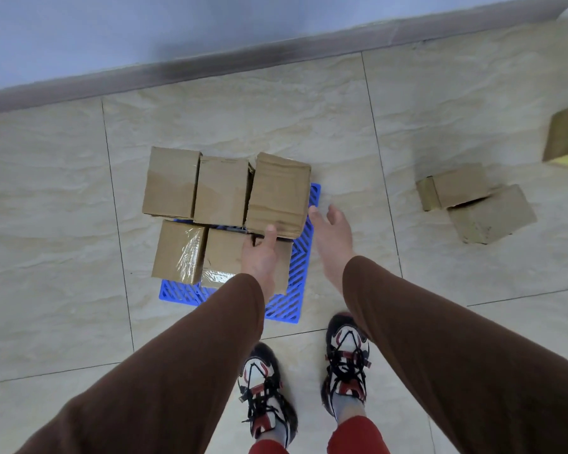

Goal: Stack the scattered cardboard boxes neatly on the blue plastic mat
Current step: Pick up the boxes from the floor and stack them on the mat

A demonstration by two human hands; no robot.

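On the blue mat (300, 257), creased tan boxes (222, 191) in two rows, the left hand (259, 257) and right hand (330, 237) slack-fingered beside them.

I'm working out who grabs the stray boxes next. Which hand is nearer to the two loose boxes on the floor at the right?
Right. The right hand hangs open beside the mat's right edge, with bare floor between it and the loose boxes. The left hand is farther, touching the stacked box.
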